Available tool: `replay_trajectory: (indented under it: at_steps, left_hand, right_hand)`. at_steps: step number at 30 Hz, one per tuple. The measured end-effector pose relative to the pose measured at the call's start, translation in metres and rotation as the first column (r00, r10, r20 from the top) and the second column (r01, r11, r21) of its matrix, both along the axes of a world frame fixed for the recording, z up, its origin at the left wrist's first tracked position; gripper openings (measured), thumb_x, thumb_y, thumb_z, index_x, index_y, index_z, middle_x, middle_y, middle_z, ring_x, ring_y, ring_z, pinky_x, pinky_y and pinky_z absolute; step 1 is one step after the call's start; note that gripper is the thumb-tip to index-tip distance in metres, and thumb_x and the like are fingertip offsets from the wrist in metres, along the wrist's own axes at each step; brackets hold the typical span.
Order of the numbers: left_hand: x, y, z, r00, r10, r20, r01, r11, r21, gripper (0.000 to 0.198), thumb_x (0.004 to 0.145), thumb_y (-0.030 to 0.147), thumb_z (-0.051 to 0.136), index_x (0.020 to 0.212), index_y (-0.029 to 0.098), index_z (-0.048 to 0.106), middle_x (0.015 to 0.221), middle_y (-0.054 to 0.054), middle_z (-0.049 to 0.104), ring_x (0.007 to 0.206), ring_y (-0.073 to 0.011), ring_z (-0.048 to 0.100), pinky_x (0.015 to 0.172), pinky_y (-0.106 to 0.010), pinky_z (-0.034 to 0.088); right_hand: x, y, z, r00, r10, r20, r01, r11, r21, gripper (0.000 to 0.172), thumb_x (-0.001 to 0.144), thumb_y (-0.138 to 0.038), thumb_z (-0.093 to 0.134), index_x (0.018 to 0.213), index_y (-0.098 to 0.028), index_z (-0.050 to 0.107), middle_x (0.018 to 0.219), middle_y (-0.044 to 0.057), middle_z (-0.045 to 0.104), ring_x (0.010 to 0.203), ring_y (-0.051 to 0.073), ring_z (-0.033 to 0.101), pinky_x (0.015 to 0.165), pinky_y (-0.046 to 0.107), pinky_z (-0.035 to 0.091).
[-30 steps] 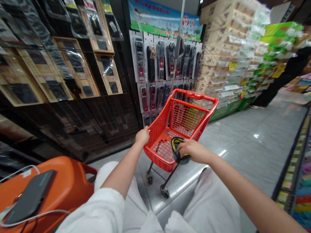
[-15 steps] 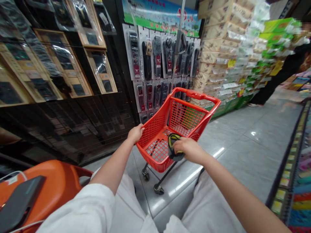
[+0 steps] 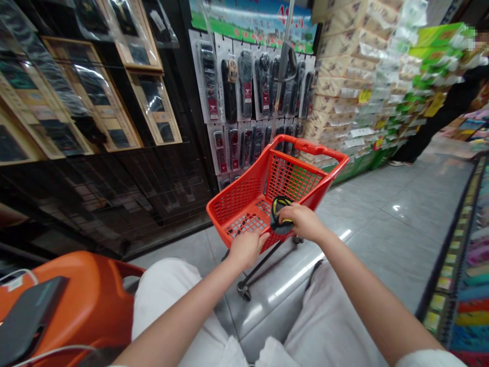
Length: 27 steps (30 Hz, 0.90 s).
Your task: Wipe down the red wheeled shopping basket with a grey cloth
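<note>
A small red shopping cart (image 3: 225, 192) stands on the floor between my knees and a rack, its basket showing only the mesh floor and walls. At the middle of its near rim is my left hand (image 3: 247, 248), gripping the edge with the thumb pointing right. My right hand (image 3: 305, 223) pinches a soft, rolled dark grey cloth-like item with yellow edging (image 3: 281, 224); its exact kind I cannot make out. That item is at the cart's near right corner, overlapping the rim, just right of my left hand.
Packaged belts (image 3: 246, 81) hang on a rack behind the cart. Stacked cartons (image 3: 344, 76) rise at the right, with a person in dark trousers (image 3: 428, 125) beyond. An orange plastic seat-like object (image 3: 91, 285) with a dark power bank (image 3: 32, 321) is at lower left. A shelf (image 3: 454, 265) edges the right.
My left hand has moved from the cart's left corner to the middle of the near rim. The cart has turned slightly, and my right hand has shifted slightly up and right with the rolled item.
</note>
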<state>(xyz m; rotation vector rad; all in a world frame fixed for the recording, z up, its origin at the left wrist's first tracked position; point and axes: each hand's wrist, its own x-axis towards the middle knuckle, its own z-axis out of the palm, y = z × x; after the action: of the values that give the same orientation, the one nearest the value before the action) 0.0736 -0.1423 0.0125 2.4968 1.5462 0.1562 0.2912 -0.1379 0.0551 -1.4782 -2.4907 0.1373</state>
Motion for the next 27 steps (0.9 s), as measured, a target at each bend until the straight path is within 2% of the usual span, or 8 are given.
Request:
replay_trajectory:
  at_steps: [5, 9, 12, 16, 19, 21, 24, 27]
  left_hand:
    - [0.000, -0.005, -0.008, 0.984, 0.036, -0.172, -0.027, 0.998, 0.054, 0.045, 0.098, 0.039, 0.025, 0.107, 0.012, 0.059, 0.086, -0.016, 0.071, 0.084, -0.0293, 0.069, 0.069, -0.036, 0.050]
    - [-0.013, 0.003, -0.010, 0.985, 0.023, -0.172, -0.007, 0.996, 0.092, 0.044, 0.098, 0.040, 0.025, 0.107, 0.014, 0.059, 0.083, -0.015, 0.071, 0.081, -0.0271, 0.069, 0.068, -0.034, 0.049]
    - [-0.032, 0.008, -0.008, 0.986, 0.007, -0.167, 0.013, 0.993, 0.119, 0.043, 0.098, 0.040, 0.023, 0.106, 0.016, 0.058, 0.087, -0.013, 0.071, 0.080, -0.0247, 0.069, 0.067, -0.031, 0.047]
    - [-0.064, 0.016, -0.007, 0.982, -0.016, -0.188, 0.043, 0.989, 0.144, 0.045, 0.099, 0.040, 0.021, 0.097, 0.017, 0.059, 0.082, -0.012, 0.071, 0.078, -0.0239, 0.068, 0.066, -0.029, 0.044]
    - [-0.085, 0.024, -0.008, 0.986, -0.007, -0.168, 0.039, 0.982, 0.184, 0.045, 0.098, 0.040, 0.021, 0.094, 0.018, 0.059, 0.081, -0.011, 0.070, 0.079, -0.0239, 0.067, 0.066, -0.029, 0.042]
    - [-0.094, 0.029, -0.009, 0.985, 0.003, -0.171, 0.031, 0.980, 0.195, 0.047, 0.098, 0.041, 0.019, 0.091, 0.019, 0.059, 0.080, -0.011, 0.070, 0.079, -0.0239, 0.067, 0.066, -0.029, 0.041]
    - [-0.106, 0.036, -0.009, 0.983, 0.020, -0.181, 0.016, 0.981, 0.195, 0.047, 0.097, 0.041, 0.018, 0.091, 0.019, 0.059, 0.080, -0.011, 0.070, 0.079, -0.0245, 0.066, 0.066, -0.030, 0.040]
    - [-0.118, 0.037, -0.007, 0.985, 0.031, -0.171, 0.000, 0.984, 0.176, 0.044, 0.097, 0.041, 0.021, 0.090, 0.020, 0.058, 0.081, -0.010, 0.070, 0.079, -0.0234, 0.066, 0.068, -0.029, 0.040]
  right_hand:
    - [-0.001, 0.004, 0.010, 0.877, -0.476, 0.071, 0.469, 0.878, 0.092, 0.036, 0.076, -0.004, 0.049, 0.099, -0.024, 0.068, 0.108, 0.004, 0.068, 0.102, 0.022, 0.054, 0.078, 0.030, 0.039]
    - [-0.045, -0.012, 0.000, 0.947, -0.286, 0.146, 0.274, 0.956, 0.102, 0.044, 0.086, -0.012, 0.044, 0.123, -0.032, 0.059, 0.115, 0.005, 0.065, 0.106, 0.023, 0.051, 0.080, 0.033, 0.040]
    - [-0.036, -0.015, -0.004, 0.979, -0.155, 0.135, 0.147, 0.987, 0.067, 0.049, 0.088, -0.013, 0.042, 0.126, -0.039, 0.057, 0.127, -0.001, 0.059, 0.110, 0.021, 0.049, 0.083, 0.032, 0.041]
    - [0.021, -0.001, 0.014, 0.887, -0.458, 0.063, 0.445, 0.883, 0.148, 0.049, 0.083, -0.007, 0.044, 0.121, -0.031, 0.064, 0.129, 0.001, 0.059, 0.113, 0.022, 0.046, 0.084, 0.031, 0.042]
    - [0.022, 0.006, 0.028, 0.777, -0.627, 0.059, 0.605, 0.769, 0.204, 0.041, 0.086, -0.010, 0.044, 0.114, -0.027, 0.067, 0.118, 0.005, 0.063, 0.109, 0.024, 0.047, 0.081, 0.034, 0.041]
    - [-0.009, 0.004, 0.029, 0.800, -0.591, 0.108, 0.568, 0.802, 0.185, 0.034, 0.087, -0.012, 0.045, 0.105, -0.025, 0.070, 0.107, 0.008, 0.065, 0.106, 0.025, 0.048, 0.081, 0.036, 0.040]
    - [-0.065, -0.003, 0.021, 0.945, -0.296, 0.142, 0.283, 0.953, 0.106, 0.030, 0.089, -0.016, 0.045, 0.105, -0.025, 0.069, 0.107, 0.009, 0.064, 0.109, 0.026, 0.048, 0.081, 0.036, 0.040]
    - [-0.077, -0.007, 0.016, 0.977, -0.188, 0.106, 0.180, 0.981, 0.074, 0.035, 0.091, -0.018, 0.043, 0.116, -0.030, 0.064, 0.111, 0.007, 0.063, 0.108, 0.023, 0.049, 0.078, 0.033, 0.042]
